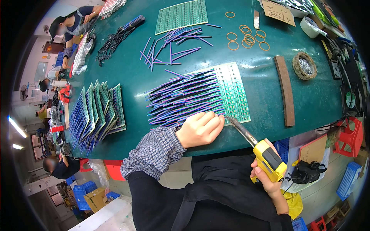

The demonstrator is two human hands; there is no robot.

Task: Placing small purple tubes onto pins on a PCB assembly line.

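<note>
A green circuit board panel (235, 92) lies on the table, with rows of short blue-and-purple wires (181, 98) sticking out to its left. My left hand (201, 129) is closed in a pinch at the board's near edge, over the nearest wires; what its fingertips hold is hidden. In my right hand (268, 179) is a yellow-and-black soldering gun (271, 159). Its metal tip points up and left, reaching the board right beside my left fingertips. Whether the tip touches a pad is too small to tell.
Wired boards (98, 111) are stacked at left. Loose wires (173, 44), a bare board panel (182, 17) and orange rings (248, 38) lie farther back. At right are a brown bar (284, 90) and a round tin of metal shavings (304, 66). Co-workers (73, 27) are at left.
</note>
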